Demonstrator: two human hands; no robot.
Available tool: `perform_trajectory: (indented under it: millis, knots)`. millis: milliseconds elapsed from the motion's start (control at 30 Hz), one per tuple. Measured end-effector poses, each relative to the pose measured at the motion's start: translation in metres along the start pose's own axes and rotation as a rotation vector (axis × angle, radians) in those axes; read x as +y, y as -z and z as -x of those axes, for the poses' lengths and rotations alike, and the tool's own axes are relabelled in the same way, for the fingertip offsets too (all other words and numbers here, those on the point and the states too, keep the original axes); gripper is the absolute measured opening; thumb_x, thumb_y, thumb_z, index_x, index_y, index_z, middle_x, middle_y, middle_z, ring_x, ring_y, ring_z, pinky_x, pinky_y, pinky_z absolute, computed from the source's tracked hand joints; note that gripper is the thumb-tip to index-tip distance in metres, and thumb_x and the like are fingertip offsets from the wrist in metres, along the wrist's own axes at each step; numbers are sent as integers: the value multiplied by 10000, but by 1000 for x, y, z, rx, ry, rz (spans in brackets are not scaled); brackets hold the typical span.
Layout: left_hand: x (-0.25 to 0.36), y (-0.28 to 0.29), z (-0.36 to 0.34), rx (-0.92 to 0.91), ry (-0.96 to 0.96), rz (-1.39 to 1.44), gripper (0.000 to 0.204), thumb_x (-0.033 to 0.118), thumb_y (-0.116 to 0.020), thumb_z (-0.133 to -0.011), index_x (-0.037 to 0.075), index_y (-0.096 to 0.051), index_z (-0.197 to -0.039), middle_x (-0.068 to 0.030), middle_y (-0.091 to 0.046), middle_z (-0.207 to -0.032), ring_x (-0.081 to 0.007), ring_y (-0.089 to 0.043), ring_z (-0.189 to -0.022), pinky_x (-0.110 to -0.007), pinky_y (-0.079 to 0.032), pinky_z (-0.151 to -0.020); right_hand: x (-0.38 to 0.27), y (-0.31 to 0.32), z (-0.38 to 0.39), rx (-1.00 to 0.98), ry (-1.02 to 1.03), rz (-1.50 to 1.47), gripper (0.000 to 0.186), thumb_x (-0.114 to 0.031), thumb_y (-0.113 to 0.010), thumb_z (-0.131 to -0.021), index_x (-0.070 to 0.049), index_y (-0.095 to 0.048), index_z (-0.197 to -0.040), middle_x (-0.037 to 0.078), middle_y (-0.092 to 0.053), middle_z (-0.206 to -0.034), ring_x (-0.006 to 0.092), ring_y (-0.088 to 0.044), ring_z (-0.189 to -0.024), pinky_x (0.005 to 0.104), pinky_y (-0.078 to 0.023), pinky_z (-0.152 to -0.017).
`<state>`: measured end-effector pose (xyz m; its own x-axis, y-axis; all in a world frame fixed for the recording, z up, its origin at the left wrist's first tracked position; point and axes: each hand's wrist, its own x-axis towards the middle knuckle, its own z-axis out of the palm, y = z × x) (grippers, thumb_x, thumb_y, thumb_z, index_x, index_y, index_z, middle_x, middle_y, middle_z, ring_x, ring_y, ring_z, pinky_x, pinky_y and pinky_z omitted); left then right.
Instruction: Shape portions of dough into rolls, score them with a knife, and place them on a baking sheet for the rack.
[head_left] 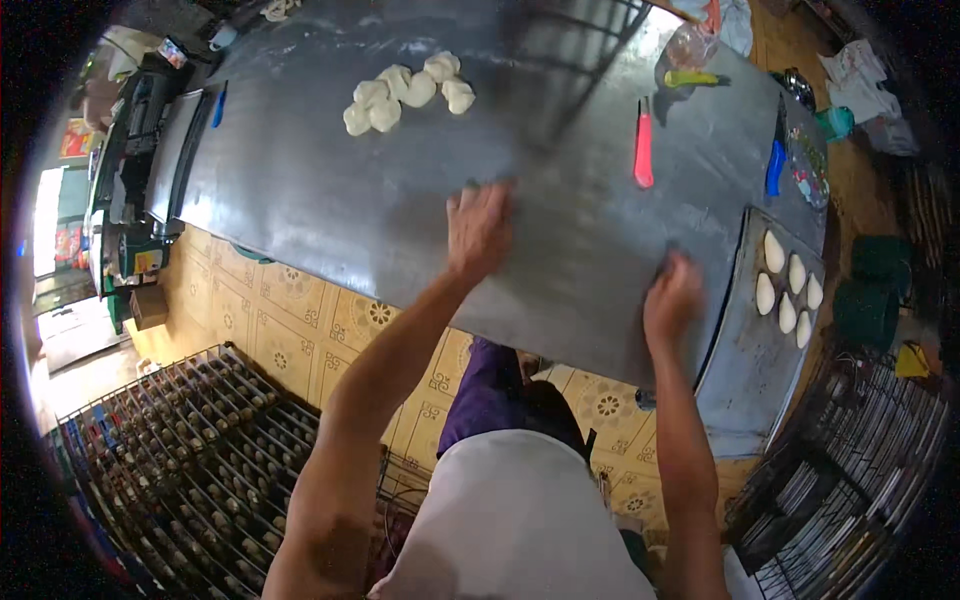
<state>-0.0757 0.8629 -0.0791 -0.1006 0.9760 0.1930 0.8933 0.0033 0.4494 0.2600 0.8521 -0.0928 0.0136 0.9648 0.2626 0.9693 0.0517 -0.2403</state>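
My left hand [480, 230] is over the middle of a grey metal tabletop [290, 190], its fingers curled in and pointing away from me. Whatever may be under those fingers is hidden. Farther right and nearer the table's front edge, my right hand [674, 303] is smeared by motion, so its fingers do not show clearly. Beyond my left hand lies a cluster of pale dough pieces [400, 88]. To the right of my right hand is a metal baking tray [738, 350], with several teardrop-shaped dough pieces [775, 250] at its far end.
A red-handled knife [643, 150] lies beyond my right hand, with a yellow-green-handled tool [692, 78] farther back. Blue-handled tools rest near the table's right [775, 168] and left [219, 105] edges. Wire racks [180, 450] stand at lower left and right [830, 480].
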Motion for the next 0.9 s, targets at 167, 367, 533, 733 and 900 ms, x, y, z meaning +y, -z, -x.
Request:
perform_trajectory:
  millis: [167,367,533,733,900]
  knots:
    - [15,-30,-13,-17,247,97,359,292,-608,-1033,147,-602,-1361,-135,-719,-1091,-383,-641,-1064,-597,-414,-964,-4,-22,-18,16,-52,-215,200,-65,-595,-1005,-28,-660,-1190,197,-703,-1135,404,-668,-1040,488,-521,-912]
    - [-46,-16,30,83,-97,-296,348,291,-635,-1009,159,-613,-1330,-102,-737,-1068,-377,-641,-1071,-537,-441,-911,30,3,24,-36,-5,-179,231,-64,-626,-976,-28,-659,-1201,193,-703,-1053,420,-665,-1010,495,-516,-885]
    - [-5,-36,-49,88,239,24,342,276,-620,-1024,176,-603,-1351,-84,-737,-1080,-354,-630,-1061,-501,-423,-912,0,-18,-48,146,-38,-199,217,-57,-621,-968,-50,-665,-1180,178,-707,-1081,411,-662,-1024,508,-505,-884]
    - [-37,-15,37,-188,121,25,394,304,-601,-1041,181,-580,-1415,-131,-733,-1140,-358,-635,-1077,-501,-430,-924,47,-7,19,45,74,-164,191,-84,-611,-987,-70,-655,-1173,155,-697,-1117,390,-650,-1041,508,-488,-884]
    - [-8,-29,-54,103,173,-69,435,293,-668,-961,187,-611,-1379,-95,-720,-1040,-347,-638,-1078,-553,-413,-987,22,-15,-62,187,-32,-154,185,-51,-601,-981,-89,-649,-1155,134,-676,-1098,381,-623,-1061,530,-453,-884]
